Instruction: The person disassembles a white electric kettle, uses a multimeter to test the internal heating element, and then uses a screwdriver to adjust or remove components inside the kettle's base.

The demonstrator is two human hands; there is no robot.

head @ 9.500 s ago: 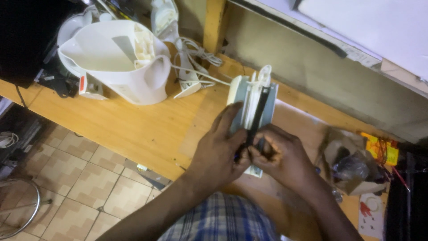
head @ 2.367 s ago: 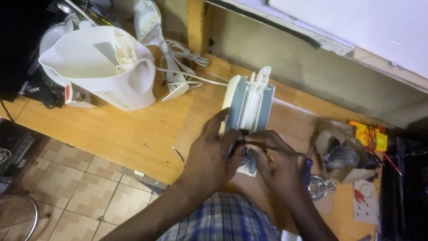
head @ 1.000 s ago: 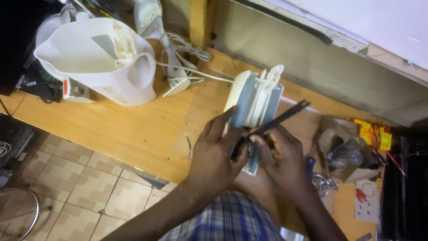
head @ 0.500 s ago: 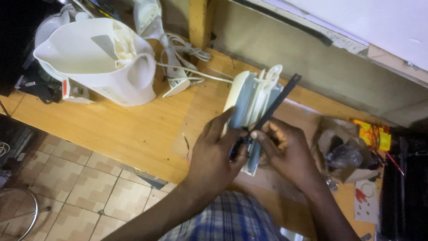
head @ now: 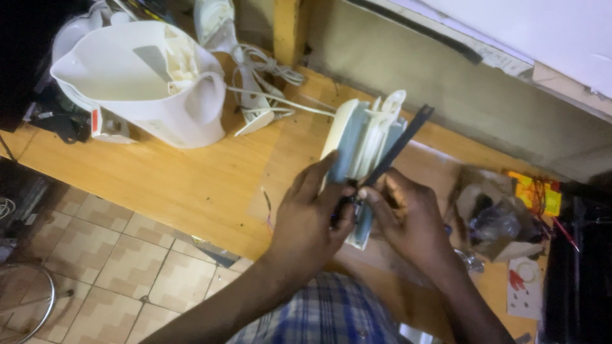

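Left hand (head: 309, 220): closed around the near end of a white and pale blue plastic appliance part (head: 363, 137), thumb along its left flank, fingers curled under. Right hand (head: 408, 216): fingertips pinched on the lower end of a slim black tool (head: 398, 146). Both hands meet at the part's near end, touching.

Appliance part: centre of the wooden bench (head: 159, 185), long axis pointing to 1 o'clock, far end resting on the bench.

Black tool: lies along the part's right side, tip toward 1 o'clock, past the part's far end.

White kettle (head: 143, 83): at 10 o'clock from the hands, well apart, lid open.

White cord (head: 271, 83): coiled at 11 o'clock, between kettle and part.

Clutter of bags and small parts (head: 497, 220): at 3 o'clock, near the right hand.
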